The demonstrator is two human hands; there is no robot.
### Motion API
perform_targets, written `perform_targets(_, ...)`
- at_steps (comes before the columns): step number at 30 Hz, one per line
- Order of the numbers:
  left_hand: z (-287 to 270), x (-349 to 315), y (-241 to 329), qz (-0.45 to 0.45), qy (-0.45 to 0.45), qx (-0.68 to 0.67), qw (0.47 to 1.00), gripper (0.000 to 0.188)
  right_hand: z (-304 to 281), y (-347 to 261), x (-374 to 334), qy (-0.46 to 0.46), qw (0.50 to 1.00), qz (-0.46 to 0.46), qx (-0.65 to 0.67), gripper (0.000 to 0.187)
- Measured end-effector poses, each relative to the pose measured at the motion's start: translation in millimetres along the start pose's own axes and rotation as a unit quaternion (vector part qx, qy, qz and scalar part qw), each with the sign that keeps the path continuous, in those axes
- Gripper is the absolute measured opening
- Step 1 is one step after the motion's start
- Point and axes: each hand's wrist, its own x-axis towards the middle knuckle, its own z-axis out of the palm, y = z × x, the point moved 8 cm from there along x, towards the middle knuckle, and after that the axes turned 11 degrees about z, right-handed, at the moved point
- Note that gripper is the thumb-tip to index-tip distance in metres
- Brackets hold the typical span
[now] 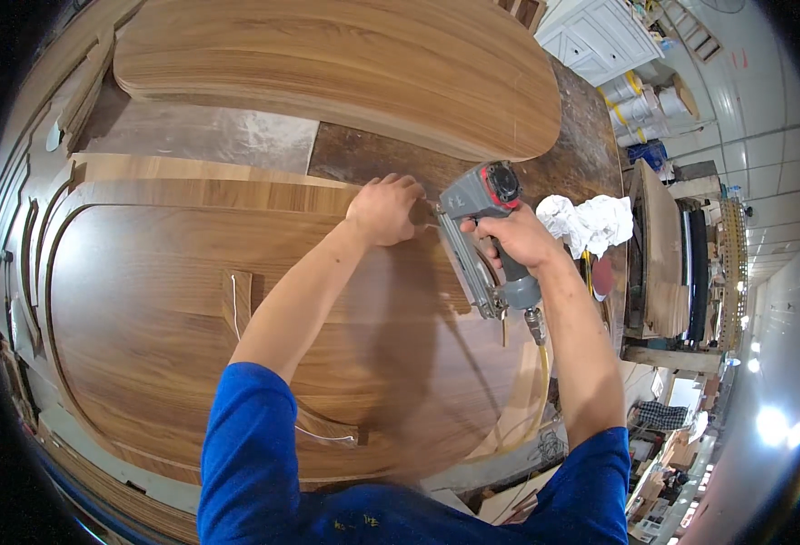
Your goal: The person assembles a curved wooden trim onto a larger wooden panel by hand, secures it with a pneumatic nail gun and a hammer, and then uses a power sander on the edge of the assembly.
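My right hand [516, 238] is wrapped round the handle of a grey and red pneumatic nail gun [465, 195]. A yellow air hose [543, 372] runs down from the fitting at its base. The gun's nose points toward my left hand [387, 211], whose fingers are curled over the far edge of a large rounded wooden panel [173, 300], on its wooden edge strip [263, 193]. The fingertips there are partly hidden. Two small wood pieces with white cord, one a short block [242, 300], lie on the panel's face.
A stack of rounded wooden boards [345, 64] lies across the far side of the worktable [354, 150]. Crumpled white cloth [591, 221] rests right of the gun. Curved wood strips [32, 236] stand at the left. A white cabinet [595, 41] and a rack of boards [659, 254] are further right.
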Motion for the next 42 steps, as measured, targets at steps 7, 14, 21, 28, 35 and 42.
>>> perform_targets(7, -2.2, 1.1, 2.4, -0.002, -0.005, 0.003, 1.000, 0.050, -5.9, 6.3, 9.8, 0.006, 0.999, 0.034, -0.028, 0.018)
perform_targets(14, -3.2, -0.1, -0.6, -0.001, 0.007, 0.010, 1.000, 0.054, -4.5, 5.0, -11.7, 0.010, 1.000, -0.010, 0.017, 0.025)
perform_targets(21, -5.1, 5.7, 12.6, -0.010, -0.037, 0.014, 0.999, 0.056, -60.3, 95.1, -130.3, 0.082, 0.988, -0.005, 0.132, 0.027)
perform_targets(28, 16.2, 40.1, 43.0, 0.015, -0.090, 0.051, 0.995, 0.060, -101.0, 271.4, -194.1, 0.193, 0.964, 0.100, 0.150, 0.039)
perform_targets(35, 41.1, 67.3, 65.7, 0.073, -0.154, 0.074, 0.983, 0.059, -128.1, 357.0, -198.9, 0.263, 0.949, 0.066, 0.159, 0.064)
perform_targets(42, 62.2, 79.2, 127.0, 0.108, -0.241, 0.160, 0.951, 0.065, -142.7, 350.2, -195.6, 0.189, 0.950, 0.098, 0.227, 0.073)
